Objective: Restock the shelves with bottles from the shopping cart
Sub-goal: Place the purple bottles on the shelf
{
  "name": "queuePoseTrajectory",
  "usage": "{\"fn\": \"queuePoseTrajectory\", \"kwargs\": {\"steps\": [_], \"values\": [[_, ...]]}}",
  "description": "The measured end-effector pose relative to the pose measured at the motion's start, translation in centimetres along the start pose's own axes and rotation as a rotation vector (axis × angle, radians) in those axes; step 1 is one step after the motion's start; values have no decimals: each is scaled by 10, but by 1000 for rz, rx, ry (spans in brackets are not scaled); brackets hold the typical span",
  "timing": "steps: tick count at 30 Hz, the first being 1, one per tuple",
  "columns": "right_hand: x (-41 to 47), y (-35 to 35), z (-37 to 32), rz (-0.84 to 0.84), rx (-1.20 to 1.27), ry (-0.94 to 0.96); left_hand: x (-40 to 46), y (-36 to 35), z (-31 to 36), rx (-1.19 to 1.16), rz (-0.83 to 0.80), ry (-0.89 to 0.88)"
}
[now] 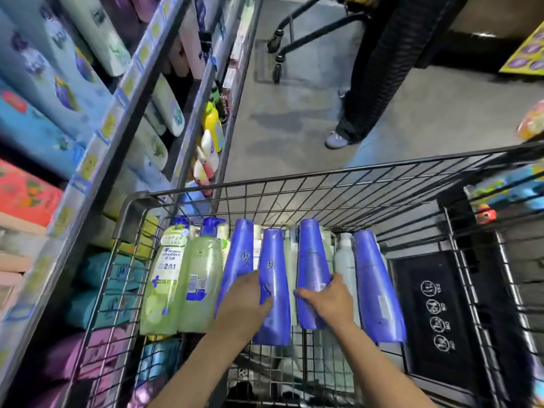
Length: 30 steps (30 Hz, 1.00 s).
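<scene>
While both hands reach down into the shopping cart (294, 175), the left hand (244, 301) curls its fingers round one blue bottle (275, 287) and the right hand (326, 298) wraps round the next blue bottle (312, 272), each lying among others in the basket. To do this well, I'd say each grip should close firmly near the bottle's wide end and lift straight up, clear of the neighbours. Beyond the hands the wire rim stands high, and the shelves (141, 92) wait off past the left hand.
</scene>
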State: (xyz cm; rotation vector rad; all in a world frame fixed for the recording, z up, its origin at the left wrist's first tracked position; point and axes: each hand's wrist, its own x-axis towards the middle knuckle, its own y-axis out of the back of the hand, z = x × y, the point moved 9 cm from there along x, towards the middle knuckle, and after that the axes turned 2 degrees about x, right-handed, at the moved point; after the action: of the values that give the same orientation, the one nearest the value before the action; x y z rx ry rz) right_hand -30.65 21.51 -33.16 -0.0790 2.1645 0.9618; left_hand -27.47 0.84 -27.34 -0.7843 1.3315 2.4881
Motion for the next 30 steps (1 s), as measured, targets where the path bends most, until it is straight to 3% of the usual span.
{"fn": "queuePoseTrajectory", "kwargs": {"steps": [8,12,15,19,23,30], "values": [[8,12,14,-78,114,76,26,-30,13,233,4,172],[14,14,19,-153,173,87,30,-29,11,132,39,234],[16,13,21,-211,254,81,28,-29,14,30,77,175],[15,13,19,-244,270,83,20,-34,15,-300,84,108],[12,14,17,-234,281,94,23,-31,11,-357,88,109],[6,12,18,-257,330,83,24,-48,3,-430,74,333]]}}
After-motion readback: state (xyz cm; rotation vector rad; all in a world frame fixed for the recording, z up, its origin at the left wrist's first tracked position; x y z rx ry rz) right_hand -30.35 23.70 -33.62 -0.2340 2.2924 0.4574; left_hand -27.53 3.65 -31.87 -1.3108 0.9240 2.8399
